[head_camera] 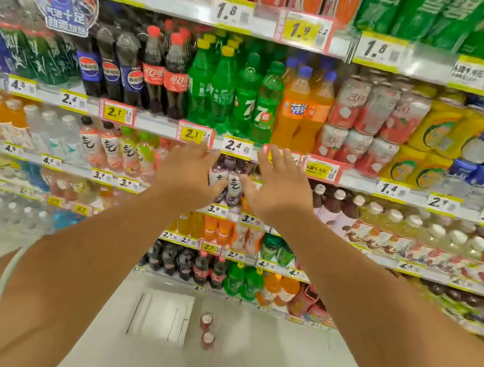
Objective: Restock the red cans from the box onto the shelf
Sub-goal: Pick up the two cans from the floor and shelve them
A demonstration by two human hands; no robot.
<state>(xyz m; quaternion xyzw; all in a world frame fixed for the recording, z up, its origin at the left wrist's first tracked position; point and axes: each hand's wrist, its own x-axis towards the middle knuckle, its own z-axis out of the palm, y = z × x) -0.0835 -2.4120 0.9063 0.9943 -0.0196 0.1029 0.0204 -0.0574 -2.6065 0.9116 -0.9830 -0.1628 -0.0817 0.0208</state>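
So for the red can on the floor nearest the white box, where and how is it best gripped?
Probably around its side wall, coming down from above. The near can seems to stand upright on the floor beside the white box, top facing up. The other can sits close, so wrap the fingers across the free sides. Both hands are empty.

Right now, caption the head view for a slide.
Both open hands, left hand and right hand, before drink shelves; two red cans on floor.

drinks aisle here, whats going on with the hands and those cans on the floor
A person faces the drinks shelves with both arms stretched out. The left hand and right hand are open and hold nothing. A white box lies on the floor below, with two red cans standing beside it, not yet picked up.
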